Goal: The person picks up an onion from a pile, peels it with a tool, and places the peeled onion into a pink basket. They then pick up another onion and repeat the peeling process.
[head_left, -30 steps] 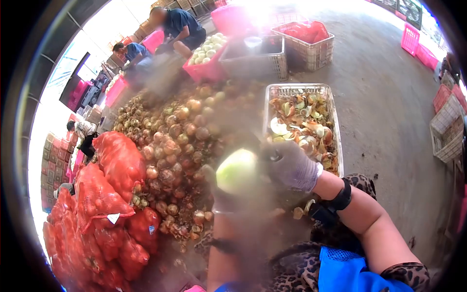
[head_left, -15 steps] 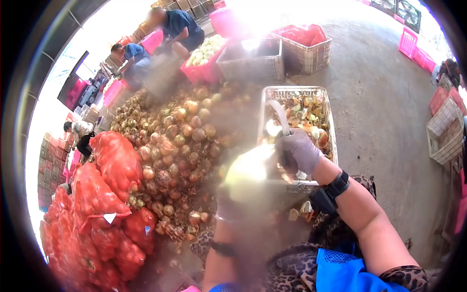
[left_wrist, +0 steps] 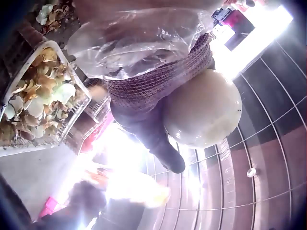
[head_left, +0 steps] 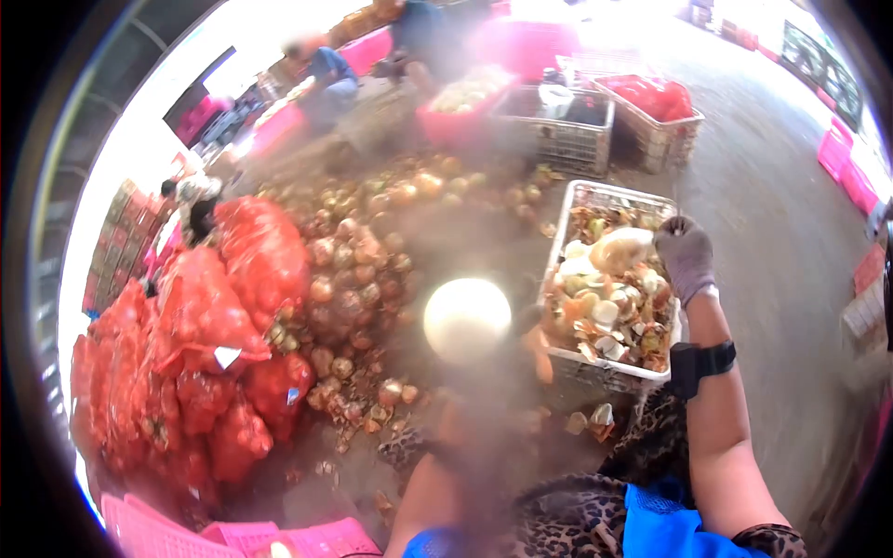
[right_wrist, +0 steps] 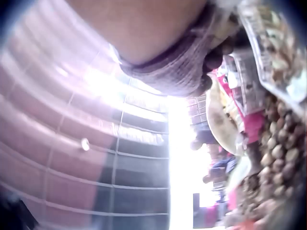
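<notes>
A smooth, pale peeled onion [head_left: 467,318] rests in my left hand [left_wrist: 144,117], which wears a purple-grey glove with a clear plastic cover at the wrist. Lens blur hides most of that hand in the head view; the left wrist view has its thumb beside the onion. My gloved right hand [head_left: 686,256] is over the right edge of a white crate [head_left: 672,195], fingers curled. A curved, pale piece of onion skin [right_wrist: 219,120] hangs from its fingertips in the right wrist view. Onion peels [head_left: 605,312] fill much of the crate.
Unpeeled onions [head_left: 349,298] are heaped on the floor ahead, beside stacked red mesh sacks [head_left: 205,307]. A pink crate [head_left: 158,530] stands at the lower left. Further crates [head_left: 558,139] stand behind, and people sit at the back left.
My right hand has moved away from the onion, rightward to the crate's right edge, with onion skin at its fingers. The left hand still holds the onion. The head view has turned left.
</notes>
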Demonstrator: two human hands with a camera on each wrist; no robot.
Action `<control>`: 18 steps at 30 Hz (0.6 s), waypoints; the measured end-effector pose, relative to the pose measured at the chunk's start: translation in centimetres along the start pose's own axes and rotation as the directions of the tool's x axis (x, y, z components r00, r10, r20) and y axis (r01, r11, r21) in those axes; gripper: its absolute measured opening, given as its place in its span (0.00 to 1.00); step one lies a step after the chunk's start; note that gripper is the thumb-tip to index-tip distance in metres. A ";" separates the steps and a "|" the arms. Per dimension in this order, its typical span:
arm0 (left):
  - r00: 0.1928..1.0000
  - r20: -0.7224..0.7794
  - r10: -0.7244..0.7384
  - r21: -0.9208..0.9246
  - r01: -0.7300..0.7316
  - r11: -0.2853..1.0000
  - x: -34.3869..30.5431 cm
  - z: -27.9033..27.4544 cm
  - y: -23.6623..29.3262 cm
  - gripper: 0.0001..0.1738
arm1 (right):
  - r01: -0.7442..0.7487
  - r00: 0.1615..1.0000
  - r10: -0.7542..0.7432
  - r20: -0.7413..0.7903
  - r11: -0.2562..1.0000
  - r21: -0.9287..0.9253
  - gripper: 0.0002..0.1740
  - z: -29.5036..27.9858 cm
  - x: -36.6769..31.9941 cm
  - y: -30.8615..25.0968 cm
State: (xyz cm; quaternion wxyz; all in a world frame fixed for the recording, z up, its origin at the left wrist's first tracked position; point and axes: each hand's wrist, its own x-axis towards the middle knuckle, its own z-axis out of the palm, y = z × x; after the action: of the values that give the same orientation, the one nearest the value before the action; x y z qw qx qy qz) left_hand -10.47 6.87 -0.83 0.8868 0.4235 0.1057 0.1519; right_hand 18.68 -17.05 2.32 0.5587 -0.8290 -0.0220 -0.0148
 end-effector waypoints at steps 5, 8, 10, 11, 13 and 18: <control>0.962 -0.185 0.199 -0.041 -0.210 0.977 -7.4 -1.9 3.4 0.36 | 0.244 0.823 -0.321 0.469 0.945 0.218 0.22 5.1 1.1 9.3; 0.846 -0.338 0.412 -0.023 -0.445 0.895 -15.5 -3.2 7.1 0.35 | 0.288 0.632 -0.324 0.704 0.942 0.175 0.20 8.1 3.3 12.0; 0.714 -0.457 0.530 0.024 -0.585 0.810 -22.3 -3.8 9.2 0.35 | 0.690 0.573 -0.480 0.664 0.720 -0.075 0.18 9.0 2.6 11.5; 0.626 -0.517 0.584 0.065 -0.651 0.756 -26.0 -4.1 10.0 0.35 | 0.743 0.550 -0.466 0.693 0.652 -0.152 0.18 9.1 1.1 10.8; 0.416 -0.625 0.661 0.176 -0.750 0.638 -33.7 -4.8 11.3 0.35 | 0.761 0.483 -0.351 0.802 0.621 -0.186 0.18 10.4 0.4 10.9; -0.273 -0.689 0.671 0.608 -0.722 0.330 -56.8 -4.6 10.9 0.35 | 0.818 0.501 -0.325 0.802 0.480 -0.317 0.17 11.9 -4.2 9.4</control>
State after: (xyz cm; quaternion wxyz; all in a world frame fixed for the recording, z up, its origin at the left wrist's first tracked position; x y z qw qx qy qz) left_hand -66.74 -3.75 8.18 0.3980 0.2122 0.3029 0.8396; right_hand 14.98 -9.59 -11.04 0.1304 -0.8512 -0.5044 0.0630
